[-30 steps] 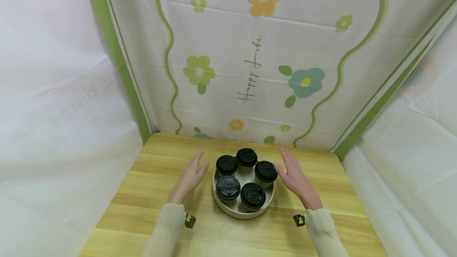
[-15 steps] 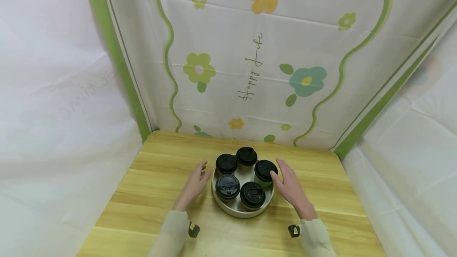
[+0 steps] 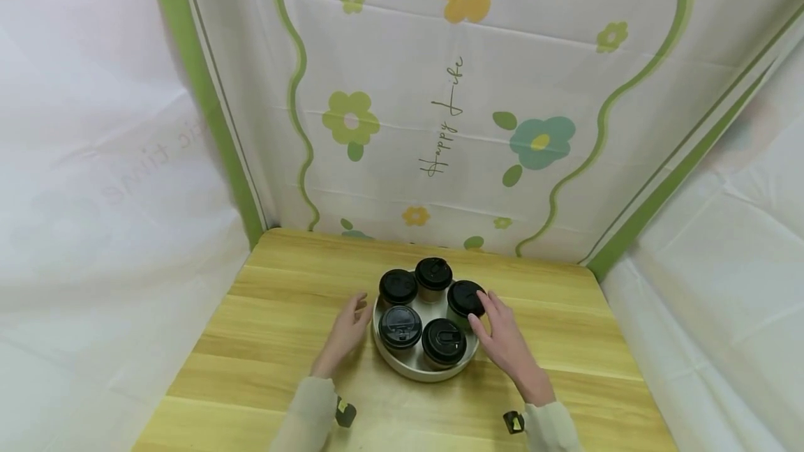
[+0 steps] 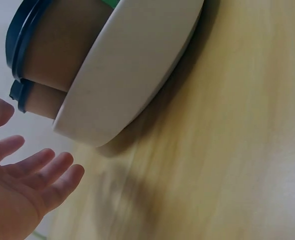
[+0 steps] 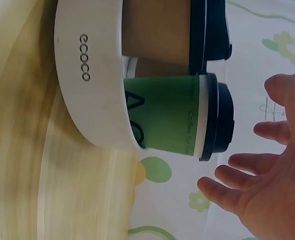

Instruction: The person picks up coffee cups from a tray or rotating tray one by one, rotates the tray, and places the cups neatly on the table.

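Wood-grain table (image 3: 584, 340) before floral curtain (image 3: 396, 40), bearing one round white tray (image 5: 90, 115) of five lidded cups (image 3: 400, 326). Left hand (image 3: 347, 332) and right hand (image 3: 504, 344) flank the tray, empty, loosely spread; a right-hand knock could topple the green cup (image 5: 168, 115).

the left hand (image 4: 20, 192), loosely curved, is near but apart from a white tray (image 4: 130, 70) on the wooden table (image 4: 237, 130); two brown cups (image 4: 62, 45) with dark lids (image 4: 18, 42) stand in it.
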`<state>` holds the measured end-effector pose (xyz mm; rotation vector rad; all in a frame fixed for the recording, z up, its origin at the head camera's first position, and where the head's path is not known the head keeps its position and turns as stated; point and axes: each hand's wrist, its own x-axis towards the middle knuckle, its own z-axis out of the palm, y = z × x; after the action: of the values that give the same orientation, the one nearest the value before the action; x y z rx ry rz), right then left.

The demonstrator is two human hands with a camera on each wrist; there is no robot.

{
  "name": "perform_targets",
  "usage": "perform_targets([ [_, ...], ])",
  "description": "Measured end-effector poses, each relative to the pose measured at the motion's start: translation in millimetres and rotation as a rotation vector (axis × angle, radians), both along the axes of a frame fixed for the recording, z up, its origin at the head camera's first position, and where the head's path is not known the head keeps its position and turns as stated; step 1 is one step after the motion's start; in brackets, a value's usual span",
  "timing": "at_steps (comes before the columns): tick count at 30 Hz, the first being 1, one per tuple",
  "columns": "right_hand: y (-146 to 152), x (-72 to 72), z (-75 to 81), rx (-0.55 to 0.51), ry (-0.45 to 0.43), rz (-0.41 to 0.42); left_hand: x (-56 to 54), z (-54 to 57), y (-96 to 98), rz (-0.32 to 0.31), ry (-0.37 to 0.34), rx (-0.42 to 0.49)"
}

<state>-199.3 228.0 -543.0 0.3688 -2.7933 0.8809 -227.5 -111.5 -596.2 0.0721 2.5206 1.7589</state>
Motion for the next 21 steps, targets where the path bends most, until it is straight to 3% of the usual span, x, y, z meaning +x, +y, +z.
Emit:
perform_targets([
  [9,-16,14.9,0.8,0.101,0.185,0.002,-0.4,-6.9,5.5,0.011,-0.025,0.04],
  [17,-33,23.9,5.2,0.144,0.386,0.083,-2.6,-16.1,10.1,0.032,-0.039,0.032],
  [21,-37,25.7,3.0,0.156,0.424,0.122,-3.9,-18.9,11.8,0.048,-0.054,0.025],
])
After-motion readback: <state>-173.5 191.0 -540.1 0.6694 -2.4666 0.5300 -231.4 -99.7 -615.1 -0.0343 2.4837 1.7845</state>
